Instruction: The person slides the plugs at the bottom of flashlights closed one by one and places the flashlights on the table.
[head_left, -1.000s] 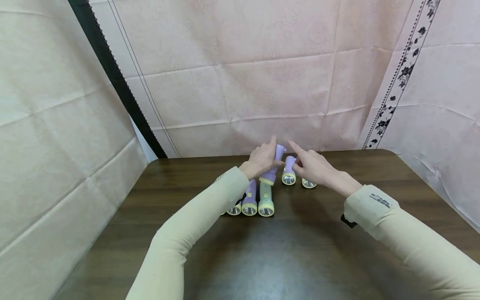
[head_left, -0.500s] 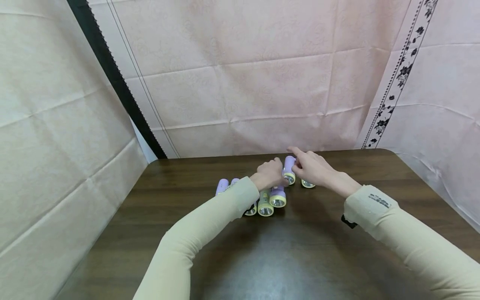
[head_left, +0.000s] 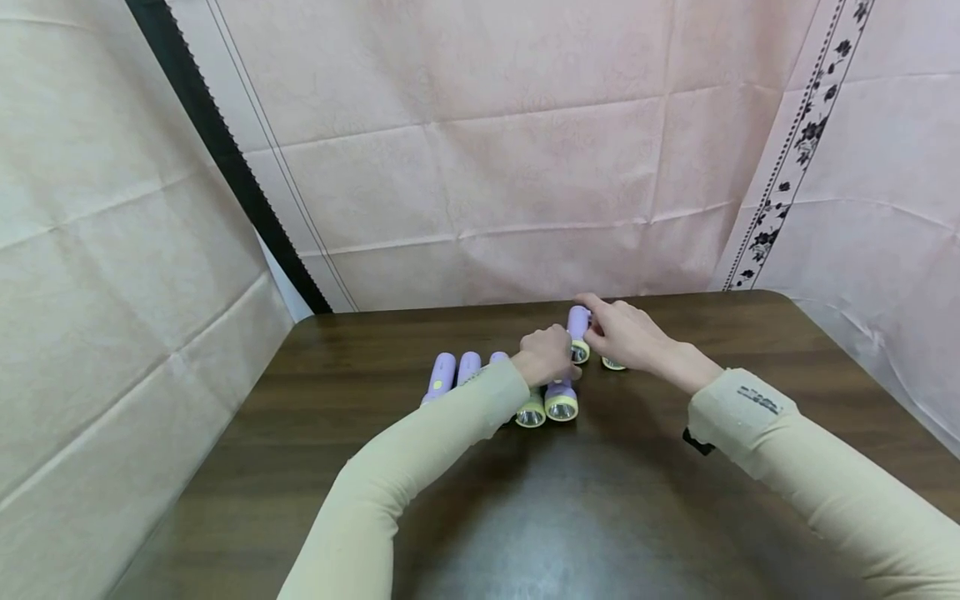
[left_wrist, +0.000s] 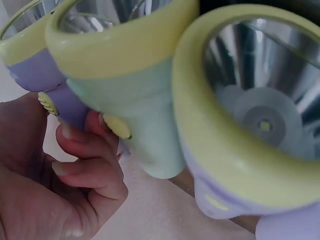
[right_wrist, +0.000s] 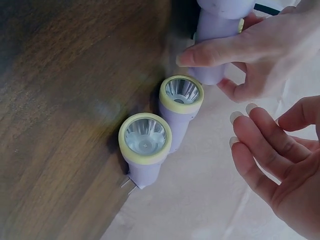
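Observation:
My left hand [head_left: 551, 354] grips a purple flashlight [head_left: 562, 407] with a yellow rim at the right end of a row on the table. In the right wrist view, its thumb and fingers wrap the flashlight's purple body [right_wrist: 217, 37]. Beside it lies a mint-green flashlight [left_wrist: 150, 115], and further along the row is another purple one [left_wrist: 220, 165]. My right hand [head_left: 626, 333] holds nothing, its fingers loosely bent in the right wrist view. Close to it are two more flashlights, one purple [head_left: 578, 323] and one [head_left: 612, 364] mostly covered by the hand in the head view.
More purple flashlights [head_left: 442, 372] continue the row leftward, partly hidden by my left sleeve [head_left: 420, 467]. Two metal prongs [right_wrist: 129, 185] stick out of one flashlight's tail. Behind the dark wooden table [head_left: 247, 492] hangs a pale cloth [head_left: 480, 167].
My left hand has brought the purple flashlight down and toward me, from above the green one to its right side. The right hand has stayed nearly in place.

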